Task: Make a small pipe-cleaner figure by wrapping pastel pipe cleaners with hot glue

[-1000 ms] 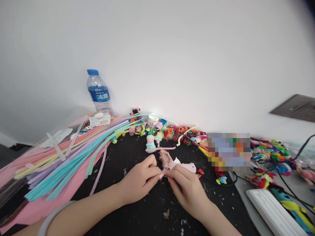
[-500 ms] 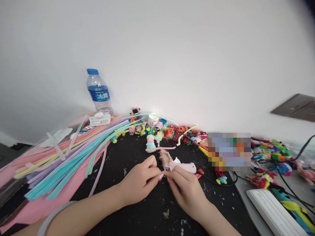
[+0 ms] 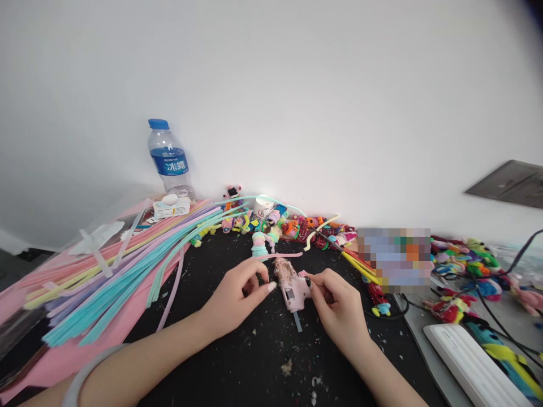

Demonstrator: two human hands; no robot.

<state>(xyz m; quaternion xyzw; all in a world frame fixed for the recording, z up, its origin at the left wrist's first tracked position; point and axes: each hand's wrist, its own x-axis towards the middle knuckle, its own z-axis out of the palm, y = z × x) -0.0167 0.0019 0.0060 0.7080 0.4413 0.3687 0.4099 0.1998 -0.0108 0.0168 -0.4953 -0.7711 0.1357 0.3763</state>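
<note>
My right hand (image 3: 341, 310) grips a pink glue gun (image 3: 294, 293) by its handle on the black tabletop (image 3: 254, 367). The gun's crusted nozzle points away from me, and a pale glue stick juts from its back end toward me. My left hand (image 3: 236, 297) hovers just left of the gun with fingers curled and thumb tip close to the gun's body. Whether it pinches a small piece is hidden by the fingers. A small pastel coil figure (image 3: 259, 246) with a pink pipe cleaner across it stands just beyond the nozzle.
Long pastel pipe cleaners (image 3: 110, 265) lie fanned over pink sheets at the left. A water bottle (image 3: 168, 159) and a small box stand by the wall. Colourful coiled figures (image 3: 305, 229) line the back. Cables, more figures and a white bar (image 3: 470, 362) crowd the right.
Both hands were pinching a small piece together in front of the lying gun. Now they have parted, and my right hand has taken the gun and turned it, back end toward me.
</note>
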